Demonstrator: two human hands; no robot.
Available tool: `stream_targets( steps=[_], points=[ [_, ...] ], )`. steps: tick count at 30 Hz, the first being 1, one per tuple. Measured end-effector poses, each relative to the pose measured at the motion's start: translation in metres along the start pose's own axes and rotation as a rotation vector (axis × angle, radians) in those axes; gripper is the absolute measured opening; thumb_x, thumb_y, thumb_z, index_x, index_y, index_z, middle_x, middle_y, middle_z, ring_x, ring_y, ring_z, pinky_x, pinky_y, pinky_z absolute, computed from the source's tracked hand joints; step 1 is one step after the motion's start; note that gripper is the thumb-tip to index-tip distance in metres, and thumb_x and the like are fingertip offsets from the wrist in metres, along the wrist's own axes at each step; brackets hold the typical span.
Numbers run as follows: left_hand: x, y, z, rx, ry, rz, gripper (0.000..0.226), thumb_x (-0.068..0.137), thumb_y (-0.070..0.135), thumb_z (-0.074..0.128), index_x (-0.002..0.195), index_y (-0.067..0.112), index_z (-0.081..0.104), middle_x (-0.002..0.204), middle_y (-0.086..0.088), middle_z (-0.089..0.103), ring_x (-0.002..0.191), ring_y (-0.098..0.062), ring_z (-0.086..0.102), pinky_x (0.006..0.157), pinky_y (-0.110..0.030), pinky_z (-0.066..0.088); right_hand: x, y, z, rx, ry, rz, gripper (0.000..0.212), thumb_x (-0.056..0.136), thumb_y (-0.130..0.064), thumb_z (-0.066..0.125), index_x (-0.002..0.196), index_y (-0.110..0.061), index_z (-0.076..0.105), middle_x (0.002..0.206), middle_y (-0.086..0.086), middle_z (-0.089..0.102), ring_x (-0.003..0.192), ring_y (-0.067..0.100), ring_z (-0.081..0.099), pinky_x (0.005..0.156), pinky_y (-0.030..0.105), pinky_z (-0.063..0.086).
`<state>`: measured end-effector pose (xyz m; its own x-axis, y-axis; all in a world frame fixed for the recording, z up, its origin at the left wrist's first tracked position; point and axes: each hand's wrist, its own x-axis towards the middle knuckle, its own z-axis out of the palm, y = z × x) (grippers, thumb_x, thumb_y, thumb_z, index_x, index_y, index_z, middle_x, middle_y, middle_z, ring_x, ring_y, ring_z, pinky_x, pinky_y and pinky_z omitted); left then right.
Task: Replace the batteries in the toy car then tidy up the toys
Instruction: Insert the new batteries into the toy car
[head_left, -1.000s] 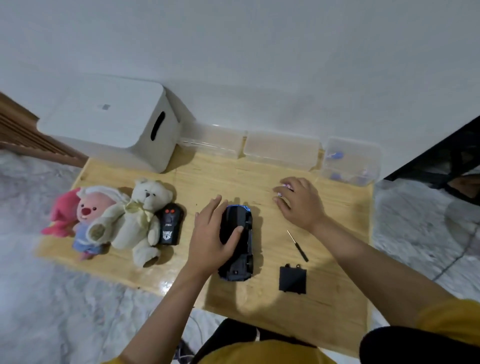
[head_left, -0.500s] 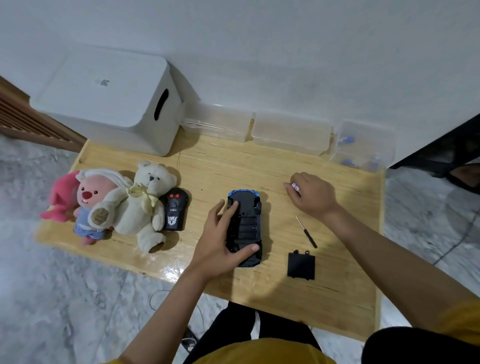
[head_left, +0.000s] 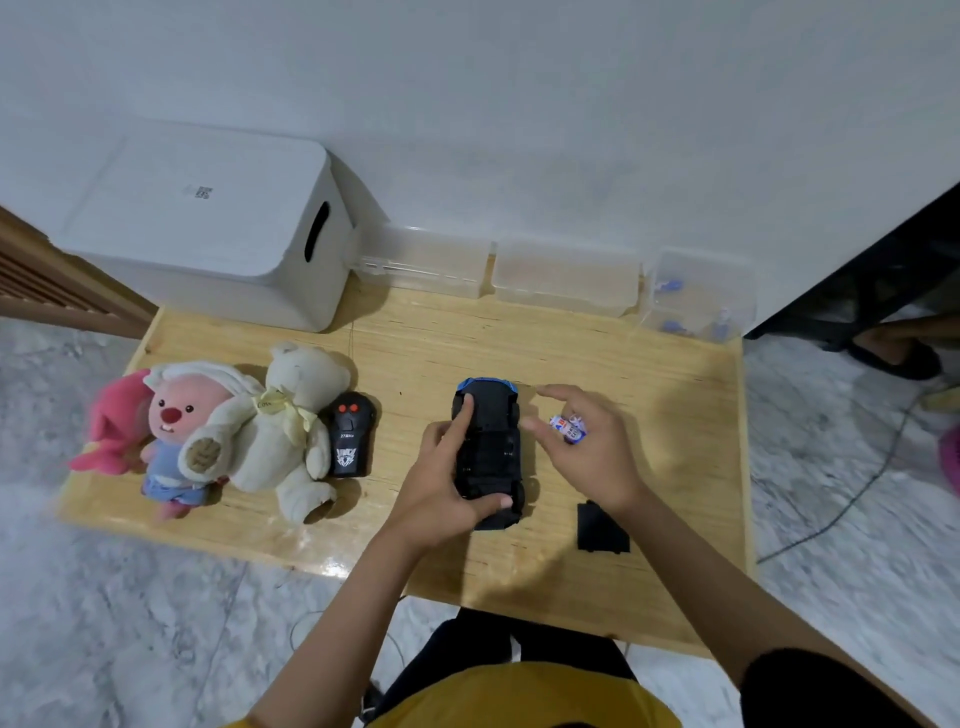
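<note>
You see a black toy car (head_left: 488, 452) with blue trim, a black remote (head_left: 350, 439) with two red buttons, a cream teddy bear (head_left: 288, 431), a pink plush (head_left: 179, 415), and a pale wooden board (head_left: 649, 415).

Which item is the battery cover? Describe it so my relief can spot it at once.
Start at the wooden board and find the upside-down toy car that the left hand steadies. The battery cover lies flat to the car's right, partly under the right forearm. It is the only flat, plain black square there.
</note>
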<state>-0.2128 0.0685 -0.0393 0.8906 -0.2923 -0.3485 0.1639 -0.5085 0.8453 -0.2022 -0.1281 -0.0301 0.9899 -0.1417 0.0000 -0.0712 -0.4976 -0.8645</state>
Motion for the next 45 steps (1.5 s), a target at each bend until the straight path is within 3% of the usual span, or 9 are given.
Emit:
stream_targets(
  steps=[4, 9, 12, 16, 20, 26, 31, 36, 45],
  points=[
    [-0.003, 0.007, 0.0, -0.124, 0.013, -0.042, 0.122, 0.062, 0.026, 0.086, 0.146, 0.051, 0.002, 0.122, 0.011, 0.034, 0.115, 0.005, 0.042, 0.107, -0.033, 0.04, -0.013, -0.009, 0.008, 0.07, 0.024, 0.05, 0.006, 0.082, -0.026, 0.071, 0.077, -0.023, 0.068, 0.067, -0.021, 0.064, 0.067, 0.001, 0.059, 0.063, 0.012, 0.042],
    [-0.003, 0.017, -0.005, -0.206, 0.052, 0.052, 0.111, 0.059, 0.043, 0.082, 0.145, 0.051, 0.013, 0.133, 0.014, 0.039, 0.125, -0.01, 0.045, 0.105, -0.042, 0.044, -0.015, -0.028, 0.008, 0.152, 0.084, 0.111, 0.004, 0.082, -0.021, 0.071, 0.083, -0.024, 0.068, 0.075, -0.023, 0.064, 0.075, -0.008, 0.058, 0.067, 0.005, 0.04],
    [-0.001, 0.027, -0.009, -0.238, 0.066, 0.104, 0.104, 0.065, 0.029, 0.083, 0.144, 0.052, 0.02, 0.142, 0.014, 0.04, 0.124, -0.015, 0.05, 0.1, -0.044, 0.048, -0.013, -0.037, 0.008, 0.19, 0.08, 0.167, 0.01, 0.081, -0.026, 0.072, 0.089, -0.029, 0.066, 0.074, -0.023, 0.06, 0.077, -0.002, 0.057, 0.07, 0.012, 0.045],
    [-0.001, 0.036, -0.014, -0.328, 0.074, 0.137, 0.101, 0.071, 0.007, 0.081, 0.145, 0.046, 0.024, 0.138, 0.027, 0.043, 0.116, -0.006, 0.057, 0.095, -0.035, 0.053, -0.008, -0.051, 0.007, 0.228, 0.101, 0.211, 0.011, 0.081, -0.031, 0.071, 0.088, -0.027, 0.064, 0.078, -0.012, 0.059, 0.079, 0.007, 0.058, 0.069, 0.024, 0.05],
    [0.0, 0.041, -0.018, -0.332, 0.08, 0.15, 0.1, 0.072, 0.003, 0.079, 0.145, 0.045, 0.025, 0.137, 0.026, 0.044, 0.11, -0.006, 0.059, 0.091, -0.032, 0.054, -0.003, -0.062, 0.007, 0.151, 0.151, 0.123, 0.021, 0.083, -0.028, 0.067, 0.077, -0.018, 0.05, 0.066, -0.006, 0.054, 0.059, 0.007, 0.052, 0.053, 0.024, 0.043],
    [-0.002, 0.043, -0.021, -0.333, 0.087, 0.166, 0.099, 0.072, 0.006, 0.079, 0.145, 0.045, 0.024, 0.141, 0.017, 0.044, 0.111, -0.008, 0.059, 0.092, -0.033, 0.054, 0.002, -0.072, 0.003, 0.116, 0.108, -0.058, 0.01, 0.077, -0.018, 0.056, 0.07, -0.016, 0.05, 0.056, -0.009, 0.049, 0.048, 0.005, 0.045, 0.044, 0.012, 0.031],
    [-0.005, 0.043, -0.021, -0.325, 0.091, 0.169, 0.099, 0.072, 0.007, 0.079, 0.144, 0.048, 0.025, 0.141, 0.014, 0.044, 0.113, -0.009, 0.058, 0.09, -0.026, 0.053, 0.004, -0.074, 0.003, 0.083, 0.095, -0.065, 0.02, 0.078, -0.015, 0.074, 0.082, -0.013, 0.055, 0.06, -0.01, 0.055, 0.052, 0.003, 0.053, 0.048, 0.012, 0.038],
    [-0.008, 0.044, -0.019, -0.304, 0.078, 0.155, 0.098, 0.068, 0.016, 0.079, 0.139, 0.057, 0.024, 0.143, 0.017, 0.042, 0.114, -0.011, 0.057, 0.094, -0.036, 0.053, 0.005, -0.077, 0.005, 0.083, 0.095, 0.025, 0.019, 0.068, -0.024, 0.083, 0.076, -0.015, 0.068, 0.072, -0.005, 0.067, 0.062, 0.007, 0.062, 0.059, 0.029, 0.054],
    [-0.012, 0.044, -0.014, -0.282, 0.083, 0.129, 0.099, 0.066, 0.025, 0.079, 0.143, 0.05, 0.022, 0.142, 0.018, 0.043, 0.121, -0.013, 0.053, 0.1, -0.042, 0.048, 0.0, -0.08, 0.002, 0.051, 0.057, 0.073, 0.011, 0.075, -0.023, 0.077, 0.086, -0.022, 0.075, 0.077, -0.012, 0.071, 0.076, 0.002, 0.067, 0.074, 0.03, 0.057]
  ],
)
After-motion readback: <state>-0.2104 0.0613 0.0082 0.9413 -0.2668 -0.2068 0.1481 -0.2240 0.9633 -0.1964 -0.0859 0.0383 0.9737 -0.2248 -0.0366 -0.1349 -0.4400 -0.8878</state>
